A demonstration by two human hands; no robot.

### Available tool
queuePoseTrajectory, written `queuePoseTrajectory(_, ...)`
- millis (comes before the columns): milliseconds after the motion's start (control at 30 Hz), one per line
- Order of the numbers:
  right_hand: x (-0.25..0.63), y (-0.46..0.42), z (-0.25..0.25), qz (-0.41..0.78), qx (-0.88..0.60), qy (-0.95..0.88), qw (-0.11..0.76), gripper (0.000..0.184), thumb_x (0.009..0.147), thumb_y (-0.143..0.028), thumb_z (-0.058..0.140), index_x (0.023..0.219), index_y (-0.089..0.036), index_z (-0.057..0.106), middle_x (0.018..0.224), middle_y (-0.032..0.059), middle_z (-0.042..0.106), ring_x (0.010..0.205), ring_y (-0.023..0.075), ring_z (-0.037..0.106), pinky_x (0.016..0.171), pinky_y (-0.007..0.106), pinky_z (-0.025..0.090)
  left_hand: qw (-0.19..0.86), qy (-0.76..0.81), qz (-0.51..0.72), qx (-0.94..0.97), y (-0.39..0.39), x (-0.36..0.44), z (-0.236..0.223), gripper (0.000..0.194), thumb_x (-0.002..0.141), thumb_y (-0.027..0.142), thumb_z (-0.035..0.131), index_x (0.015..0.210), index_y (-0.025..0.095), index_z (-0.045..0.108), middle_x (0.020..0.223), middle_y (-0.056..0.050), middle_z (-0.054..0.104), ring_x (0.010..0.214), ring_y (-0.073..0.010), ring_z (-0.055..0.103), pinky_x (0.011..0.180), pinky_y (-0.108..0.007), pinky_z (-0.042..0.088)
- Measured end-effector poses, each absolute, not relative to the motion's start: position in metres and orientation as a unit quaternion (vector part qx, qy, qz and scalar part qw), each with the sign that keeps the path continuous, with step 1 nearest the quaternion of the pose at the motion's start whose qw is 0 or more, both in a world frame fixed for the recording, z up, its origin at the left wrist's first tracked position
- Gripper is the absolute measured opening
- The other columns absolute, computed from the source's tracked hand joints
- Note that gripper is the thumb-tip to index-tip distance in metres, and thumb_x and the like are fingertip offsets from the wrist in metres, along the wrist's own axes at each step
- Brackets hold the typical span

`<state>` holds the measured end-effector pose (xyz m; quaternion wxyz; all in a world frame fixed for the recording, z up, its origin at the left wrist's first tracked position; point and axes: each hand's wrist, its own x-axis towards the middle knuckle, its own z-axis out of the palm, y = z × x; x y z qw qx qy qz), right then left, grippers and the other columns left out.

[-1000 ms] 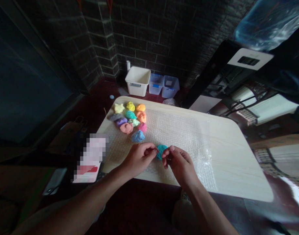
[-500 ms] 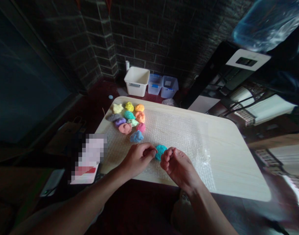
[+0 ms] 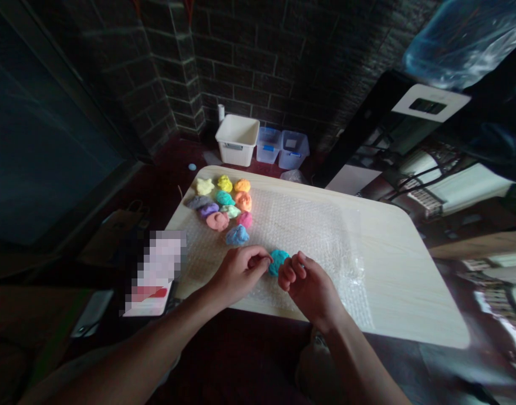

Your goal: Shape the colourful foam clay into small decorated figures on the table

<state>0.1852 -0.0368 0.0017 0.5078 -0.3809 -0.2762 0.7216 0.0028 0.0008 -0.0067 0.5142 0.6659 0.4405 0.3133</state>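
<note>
A flattened, rough-surfaced lump of turquoise modelling clay (image 3: pixel 278 262) lies on bubble wrap (image 3: pixel 300 219) near the table's front edge. At the left edge of the clay, my left hand (image 3: pixel 243 271) is closed, thumb and forefinger pinched together on its rim. My right hand (image 3: pixel 310 287) is turned palm inward on the other side, its curled fingers overlapping the clay's right part in view. Its thumb and forefinger come close together; whatever they hold, if anything, is too small to tell. A blue clay lump (image 3: pixel 237 235) sits just beyond my left hand.
Several more clay lumps in other colours, among them a reddish-brown one (image 3: pixel 218 221), cluster at the table's (image 3: pixel 403 264) far left. A blurred-out flat item (image 3: pixel 150 304) lies at the left. A white basket (image 3: pixel 236 154) and two clear bins (image 3: pixel 294 152) stand beyond the table.
My right hand's fingers have curled and shifted slightly, with the thumb and forefinger raised a little. My left hand stays at the turquoise clay's edge.
</note>
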Motion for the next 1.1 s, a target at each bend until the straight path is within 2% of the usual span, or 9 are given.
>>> queuePoseTrajectory(100, 0.1844, -0.0381, 0.0016, 0.709, -0.392, -0.297, 0.505, 0.042, 0.090, -0.056, 0.071, 0.070, -0.023, 0.055, 0.070, -0.0008, 0.054, 0.063, 0.0161, 0.050, 0.060, 0.029, 0.040, 0.516, 0.442, 0.312, 0.664, 0.0012, 0.0028, -0.0066, 0.025, 0.095, 0.031, 0.058, 0.085, 0.015, 0.074, 0.074, -0.004, 0.071, 0.070, -0.0170, 0.063, 0.062, -0.027, 0.042)
queuePoseTrajectory(300, 0.1867, -0.0408, -0.0023, 0.702, -0.378, -0.322, 0.510, 0.024, 0.077, -0.039, 0.090, 0.081, -0.022, 0.074, 0.069, -0.0018, 0.062, 0.063, 0.0129, 0.050, 0.062, 0.027, 0.037, 0.510, 0.443, 0.317, 0.666, 0.0028, 0.0025, -0.0095, 0.025, 0.095, 0.032, 0.060, 0.088, 0.014, 0.075, 0.075, -0.004, 0.071, 0.069, -0.0170, 0.062, 0.062, -0.027, 0.042)
queuePoseTrajectory(467, 0.1865, -0.0418, -0.0008, 0.721, -0.358, -0.318, 0.501, 0.018, 0.081, -0.036, 0.089, 0.090, -0.022, 0.082, 0.084, 0.0030, 0.074, 0.068, 0.0120, 0.056, 0.064, 0.026, 0.042, 0.505, 0.434, 0.321, 0.673, 0.0041, 0.0017, -0.0105, 0.027, 0.096, 0.036, 0.059, 0.088, 0.015, 0.075, 0.076, -0.005, 0.072, 0.070, -0.0175, 0.063, 0.064, -0.027, 0.042)
queuePoseTrajectory(633, 0.1850, -0.0425, 0.0044, 0.739, -0.332, -0.327, 0.486, 0.019, 0.091, -0.036, 0.079, 0.096, -0.018, 0.083, 0.090, 0.0057, 0.075, 0.072, 0.0122, 0.059, 0.068, 0.025, 0.045, 0.509, 0.428, 0.324, 0.673, 0.0038, 0.0009, -0.0090, 0.028, 0.095, 0.037, 0.060, 0.085, 0.015, 0.074, 0.073, -0.003, 0.070, 0.069, -0.0168, 0.061, 0.063, -0.027, 0.041)
queuePoseTrajectory(767, 0.1852, -0.0431, 0.0034, 0.746, -0.321, -0.319, 0.488, 0.028, 0.095, -0.042, 0.073, 0.086, -0.016, 0.080, 0.084, 0.0056, 0.071, 0.073, 0.0139, 0.060, 0.067, 0.025, 0.045, 0.511, 0.426, 0.326, 0.671, 0.0036, 0.0006, -0.0096, 0.028, 0.095, 0.036, 0.060, 0.085, 0.014, 0.073, 0.071, -0.003, 0.068, 0.067, -0.0163, 0.060, 0.062, -0.027, 0.040)
queuePoseTrajectory(933, 0.1861, -0.0424, -0.0002, 0.749, -0.304, -0.302, 0.505, 0.027, 0.092, -0.043, 0.076, 0.080, -0.019, 0.075, 0.080, 0.0046, 0.070, 0.074, 0.0155, 0.059, 0.068, 0.026, 0.044, 0.509, 0.433, 0.324, 0.669, 0.0044, 0.0012, -0.0112, 0.027, 0.095, 0.036, 0.060, 0.086, 0.014, 0.073, 0.072, -0.003, 0.067, 0.067, -0.0158, 0.059, 0.061, -0.026, 0.040)
queuePoseTrajectory(1100, 0.1869, -0.0435, 0.0006, 0.737, -0.309, -0.326, 0.506, 0.013, 0.085, -0.029, 0.085, 0.082, -0.020, 0.075, 0.075, 0.0019, 0.068, 0.071, 0.0137, 0.056, 0.068, 0.025, 0.040, 0.505, 0.439, 0.321, 0.670, 0.0054, 0.0025, -0.0079, 0.027, 0.095, 0.035, 0.060, 0.083, 0.014, 0.073, 0.071, -0.003, 0.067, 0.067, -0.0160, 0.059, 0.061, -0.026, 0.040)
